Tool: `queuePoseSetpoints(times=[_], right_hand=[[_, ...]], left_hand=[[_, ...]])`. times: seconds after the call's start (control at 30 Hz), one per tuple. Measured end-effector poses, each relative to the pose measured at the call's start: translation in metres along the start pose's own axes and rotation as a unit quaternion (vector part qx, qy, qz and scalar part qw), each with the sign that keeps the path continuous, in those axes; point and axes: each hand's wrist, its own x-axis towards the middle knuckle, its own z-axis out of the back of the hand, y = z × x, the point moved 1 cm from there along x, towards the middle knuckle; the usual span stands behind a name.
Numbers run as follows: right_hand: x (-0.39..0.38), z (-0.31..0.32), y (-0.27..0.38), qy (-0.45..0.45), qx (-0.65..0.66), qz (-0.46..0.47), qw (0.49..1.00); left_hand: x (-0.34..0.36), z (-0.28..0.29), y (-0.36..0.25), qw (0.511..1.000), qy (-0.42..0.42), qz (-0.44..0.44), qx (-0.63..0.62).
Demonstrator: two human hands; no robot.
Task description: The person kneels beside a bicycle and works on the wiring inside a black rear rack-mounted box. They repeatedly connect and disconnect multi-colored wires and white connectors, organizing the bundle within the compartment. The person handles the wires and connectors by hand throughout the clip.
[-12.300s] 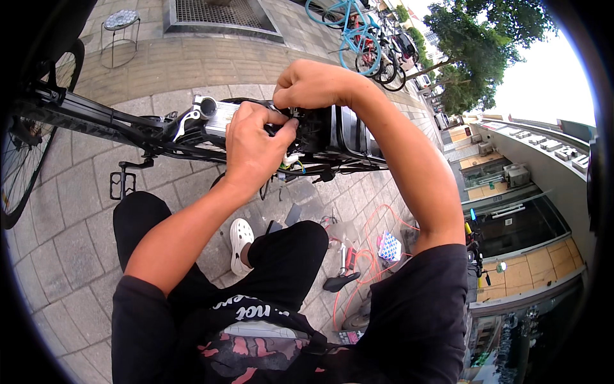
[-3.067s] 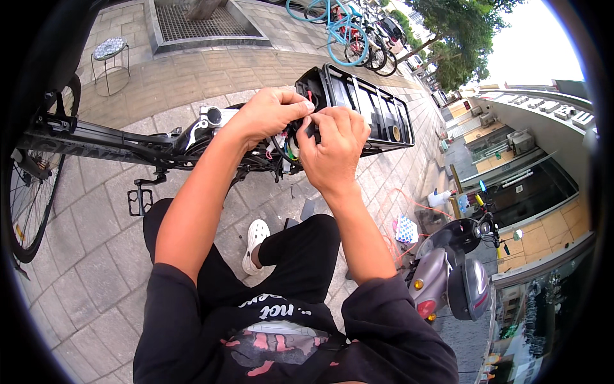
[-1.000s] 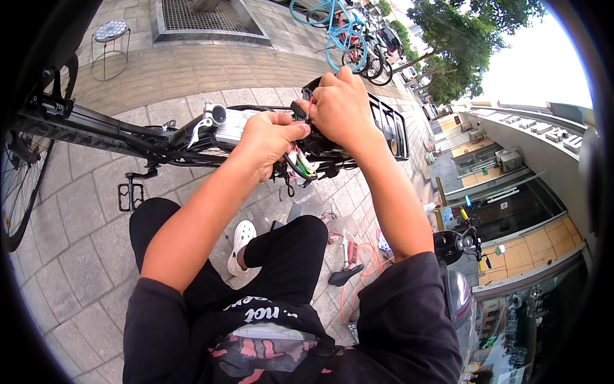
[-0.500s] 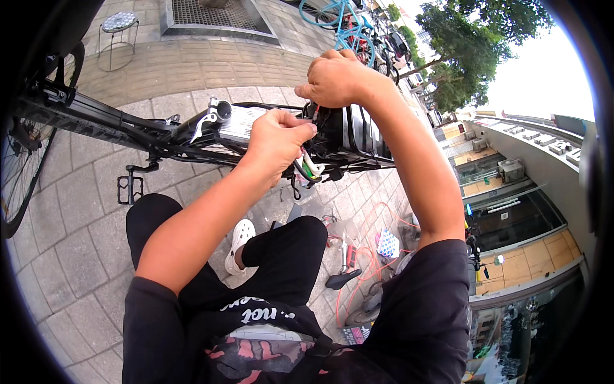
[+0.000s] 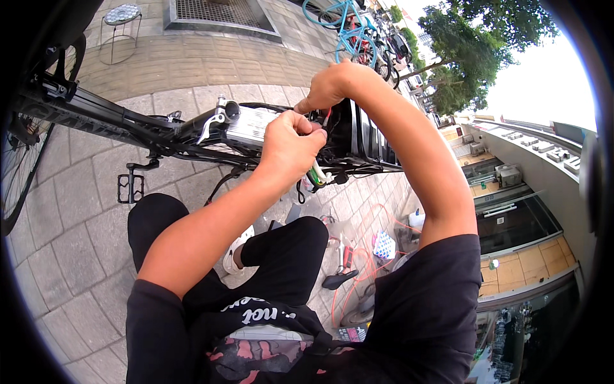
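Wires (image 5: 320, 174) beside the left hand (image 5: 291, 146)

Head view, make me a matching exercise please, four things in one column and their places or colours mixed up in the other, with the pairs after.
1. Left hand
2. Saddle
3. Stool
4. Shoe

A. White
B. Standing at upper left
C. Over the bike
D. Black, lying on the ground

Pairs: 1-C, 2-D, 3-B, 4-A
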Motion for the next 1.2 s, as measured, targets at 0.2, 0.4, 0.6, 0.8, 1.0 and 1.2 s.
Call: queuePoseSetpoints(times=[0.2, 0.4, 0.6, 0.8, 1.0, 1.2], right_hand=[[0.008, 0.003, -0.002, 0.127, 0.072, 0.034, 0.989], [-0.004, 0.006, -0.022, 0.062, 0.176, 0.123, 0.975], [-0.049, 0.018, -0.006, 0.005, 0.081, 0.086, 0.993], [-0.048, 0.010, -0.006, 0.037, 0.093, 0.095, 0.990], [-0.037, -0.006, -0.012, 0.009, 0.202, 0.096, 0.975], [-0.046, -0.005, -0.009, -0.010, 0.260, 0.070, 0.963]], left_hand=[[-0.004, 0.000, -0.004, 0.999, 0.002, -0.007, 0.033], [-0.006, -0.001, -0.005, 0.999, 0.010, -0.015, 0.031], [-0.014, -0.003, 0.000, 0.996, -0.030, -0.060, 0.057], [-0.014, -0.012, 0.007, 0.996, -0.052, -0.071, 0.015], [-0.017, -0.011, 0.005, 0.994, -0.066, -0.087, 0.025], [-0.017, -0.010, 0.007, 0.992, -0.080, -0.093, 0.038]])
